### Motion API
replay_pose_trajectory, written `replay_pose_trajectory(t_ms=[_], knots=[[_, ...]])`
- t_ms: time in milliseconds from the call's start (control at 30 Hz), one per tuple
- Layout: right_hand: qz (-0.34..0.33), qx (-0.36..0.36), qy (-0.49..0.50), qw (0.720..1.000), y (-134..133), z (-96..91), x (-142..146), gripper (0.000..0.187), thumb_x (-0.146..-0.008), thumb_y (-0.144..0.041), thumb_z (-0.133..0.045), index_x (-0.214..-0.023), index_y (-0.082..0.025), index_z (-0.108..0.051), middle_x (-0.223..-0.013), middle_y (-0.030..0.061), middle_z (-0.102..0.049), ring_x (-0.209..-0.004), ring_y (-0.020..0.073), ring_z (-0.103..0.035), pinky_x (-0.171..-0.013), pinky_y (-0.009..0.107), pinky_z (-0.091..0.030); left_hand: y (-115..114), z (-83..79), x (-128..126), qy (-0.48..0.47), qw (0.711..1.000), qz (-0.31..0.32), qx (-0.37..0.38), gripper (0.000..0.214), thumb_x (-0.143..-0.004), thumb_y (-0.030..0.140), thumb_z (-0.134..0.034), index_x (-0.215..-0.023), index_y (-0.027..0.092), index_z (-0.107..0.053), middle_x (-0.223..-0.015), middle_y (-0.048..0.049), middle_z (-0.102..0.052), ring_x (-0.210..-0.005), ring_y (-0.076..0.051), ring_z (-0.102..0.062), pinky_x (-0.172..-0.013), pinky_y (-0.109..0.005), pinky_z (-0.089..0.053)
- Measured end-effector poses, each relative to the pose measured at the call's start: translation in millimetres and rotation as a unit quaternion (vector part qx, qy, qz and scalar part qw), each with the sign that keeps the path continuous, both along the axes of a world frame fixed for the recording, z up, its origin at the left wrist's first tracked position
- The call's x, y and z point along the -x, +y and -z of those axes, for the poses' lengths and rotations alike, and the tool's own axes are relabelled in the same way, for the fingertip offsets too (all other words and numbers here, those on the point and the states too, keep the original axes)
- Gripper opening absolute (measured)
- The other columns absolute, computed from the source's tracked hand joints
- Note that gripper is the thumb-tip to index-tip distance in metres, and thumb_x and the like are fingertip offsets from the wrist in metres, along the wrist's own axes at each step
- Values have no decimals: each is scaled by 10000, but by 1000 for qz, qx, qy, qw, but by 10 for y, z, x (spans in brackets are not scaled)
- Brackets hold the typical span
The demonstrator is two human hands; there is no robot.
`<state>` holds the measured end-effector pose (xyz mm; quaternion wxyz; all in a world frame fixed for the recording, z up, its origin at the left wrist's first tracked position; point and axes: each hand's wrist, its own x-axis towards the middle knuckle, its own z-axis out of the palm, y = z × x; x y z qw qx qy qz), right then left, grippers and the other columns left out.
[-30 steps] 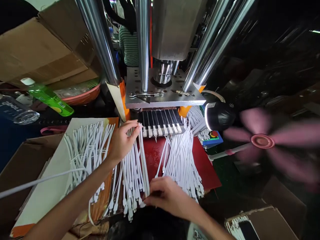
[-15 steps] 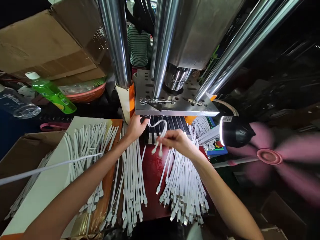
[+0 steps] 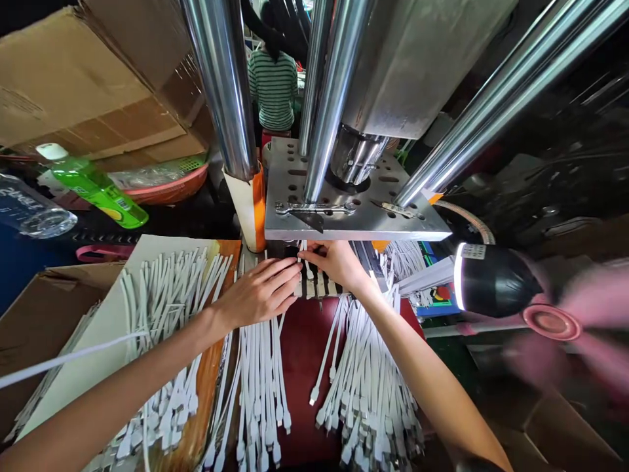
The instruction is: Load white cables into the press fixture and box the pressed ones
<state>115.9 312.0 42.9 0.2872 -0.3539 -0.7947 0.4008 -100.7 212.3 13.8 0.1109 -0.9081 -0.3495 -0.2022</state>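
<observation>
Under the press's steel plate (image 3: 358, 225), a white USB cable (image 3: 308, 269) sits at the slotted fixture (image 3: 314, 286). My right hand (image 3: 339, 263) pinches this cable between thumb and fingers, from the right side. My left hand (image 3: 260, 293) reaches in from the left, palm down, fingers stretched out and slightly apart. Its fingertips lie by the cable and the fixture's left end; its thumb is mostly hidden. Below my left hand hangs a row of white cables (image 3: 263, 380). A thicker bundle of white cables (image 3: 368, 380) lies below my right forearm.
More cables lie on a pale board (image 3: 147, 252) at left. Steel columns (image 3: 221, 85) rise around the plate, which bears a wrench (image 3: 314, 208). At right are a lamp (image 3: 496, 280) and a spinning pink fan (image 3: 553, 321). A green bottle (image 3: 98, 187) lies left; a person (image 3: 272, 88) sits beyond.
My right hand has moved up and inward, bringing the looped cable to the fixture. My left hand has come down from the plate's edge, its fingers now stretched toward the cable.
</observation>
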Motion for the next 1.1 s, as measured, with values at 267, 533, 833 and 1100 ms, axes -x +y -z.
replay_pose_trajectory(t_ms=[267, 533, 833, 1100], knots=[[51, -28, -36, 998, -50, -11, 4, 245, -935, -376, -696, -807, -168, -669, -744, 7, -660, -663, 139, -568, -668, 248, -464, -148, -124, -271, 10, 996, -78, 46, 392, -1023, 334, -550, -1369, 166, -624, -1402, -213, -652, -1381, -383, -556, -1172, -623, -410], [69, -208, -333, 917, -622, -190, -79, 448, -980, -79, -468, -1374, -196, -645, -1167, 133, -620, -967, 225, -652, -868, 326, -545, -261, -161, -502, -19, 983, -159, 86, 555, -1040, 418, -465, -1470, 77, -547, -1560, -264, -519, -1497, -407, -430, -1245, -668, -258], [115, -201, -403, 886, -79, -196, 295, 384, -1050, -140, -364, -1311, -183, -643, -1208, 173, -715, -1043, 288, -696, -883, 376, -538, 492, -265, -360, -82, 973, -183, 115, 386, -1004, 276, -438, -1197, 68, -700, -1043, -232, -765, -1013, -372, -719, -1038, -558, -451], [138, -223, -361, 895, -170, -335, 259, 373, -1025, -104, -414, -1320, -171, -632, -1236, 156, -700, -1079, 253, -662, -937, 346, -502, 565, -376, -287, -127, 969, -189, 100, 245, -1005, 250, -473, -981, 160, -700, -900, -125, -755, -899, -279, -723, -893, -422, -536]])
